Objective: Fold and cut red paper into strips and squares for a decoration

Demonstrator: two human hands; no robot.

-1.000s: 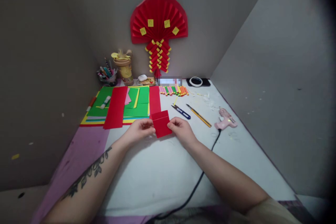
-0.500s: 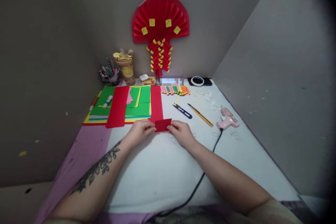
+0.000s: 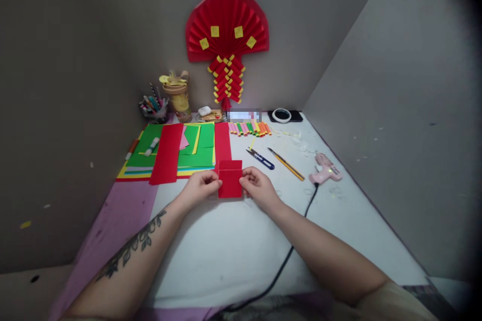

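A small red folded paper [image 3: 230, 183] is held upright over the white tabletop, its crease running across near the top. My left hand [image 3: 203, 186] pinches its left edge between thumb and fingers. On the right edge, my right hand [image 3: 258, 186] grips it the same way. Just beyond the paper lies a long red strip [image 3: 223, 143]. Another red strip [image 3: 165, 155] rests on a stack of green, yellow and blue sheets [image 3: 137, 158] to the left.
Blue snips [image 3: 260, 158], a yellow pencil-like tool [image 3: 288, 165] and a pink glue gun [image 3: 324, 169] with a black cord [image 3: 280, 271] lie right. Small rolled papers [image 3: 250, 129], a cup [image 3: 177, 100] and a pen holder [image 3: 154, 110] stand behind. A red fan [image 3: 228, 27] hangs on the wall.
The red paper has been tilted up, so more of its face shows and it looks taller. Both hands stay at its edges. The whole view has shifted slightly.
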